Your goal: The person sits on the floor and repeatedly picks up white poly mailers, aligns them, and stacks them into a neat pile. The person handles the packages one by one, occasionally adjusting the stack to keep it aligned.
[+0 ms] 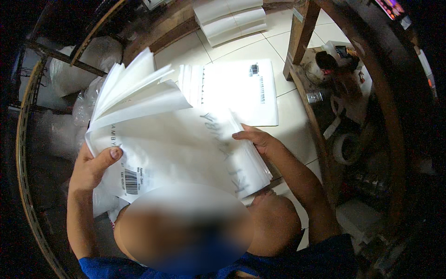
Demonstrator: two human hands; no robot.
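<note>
A thick sheaf of white packaging bags (172, 149), printed with dark lettering and a barcode, is spread between my hands above my lap. My left hand (95, 167) grips its left edge, thumb on top and fingers hidden beneath. At the upper left, several layers fan up and apart. My right hand (258, 139) is closed on the right edge, where the layers show as a folded stack; its fingers are partly hidden. Beyond the sheaf, a flat white stack (237, 93) with a dark printed code lies on the tiles.
More white bundles (232, 21) lie at the far end of the tiled floor (278, 49). Clear plastic bags (86, 100) crowd the rack at left. A wooden shelf (304, 102) on the right holds tape rolls (347, 149) and clutter. My knees are below the sheaf.
</note>
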